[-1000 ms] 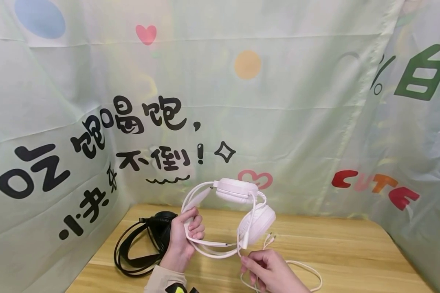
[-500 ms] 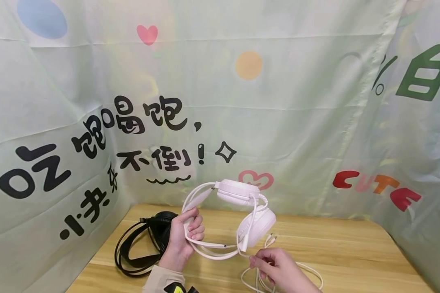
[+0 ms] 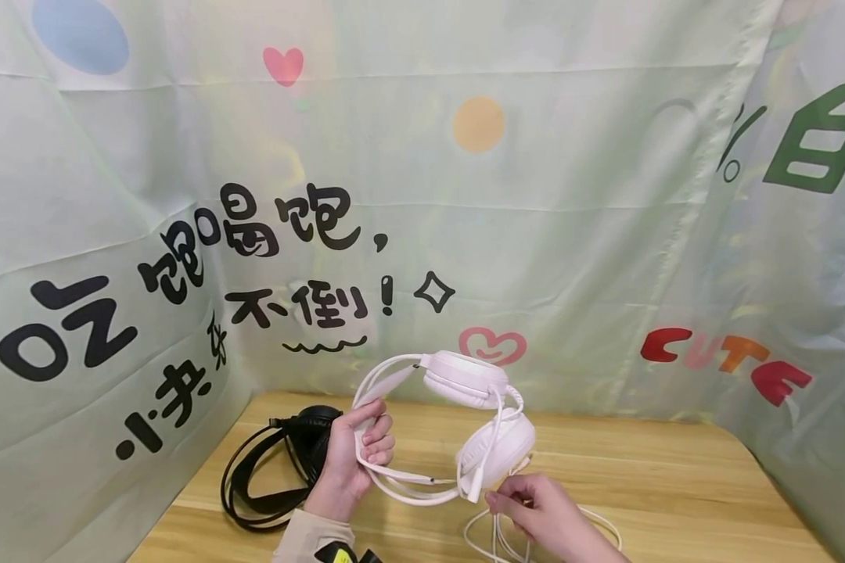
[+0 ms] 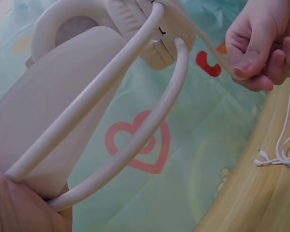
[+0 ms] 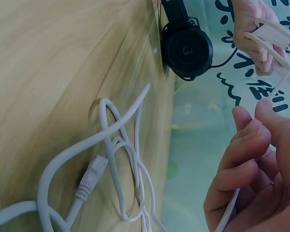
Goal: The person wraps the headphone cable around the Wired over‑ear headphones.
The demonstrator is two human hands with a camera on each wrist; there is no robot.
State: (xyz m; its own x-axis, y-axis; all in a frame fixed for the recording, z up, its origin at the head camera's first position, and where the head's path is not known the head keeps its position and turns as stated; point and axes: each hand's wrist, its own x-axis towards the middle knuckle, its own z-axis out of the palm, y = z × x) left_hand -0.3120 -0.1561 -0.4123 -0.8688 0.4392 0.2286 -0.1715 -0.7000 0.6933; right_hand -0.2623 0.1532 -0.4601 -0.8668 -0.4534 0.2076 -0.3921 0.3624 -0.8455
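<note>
My left hand (image 3: 357,447) grips the headband of a white headset (image 3: 466,378), holding it above the table with the ear cups toward the right. A thin microphone boom hangs beside the lower ear cup (image 3: 501,446). Between thumb and fingertips, my right hand (image 3: 538,508) pinches the white cable (image 5: 227,210) just below that cup. In the left wrist view the headband's two tubes (image 4: 135,140) run out from my left palm, and the cable stretches to the right hand. Loose loops of the cable lie on the table, with a plug (image 5: 93,173) among them.
A black headset (image 3: 264,469) lies on the wooden table (image 3: 676,477) at the left, partly behind my left wrist. Pale printed curtains (image 3: 570,258) enclose the table at the back and both sides.
My right hand has slid to the right along the cable, away from the headset. The white headset has tilted slightly, its ear cups shifting a little right and down.
</note>
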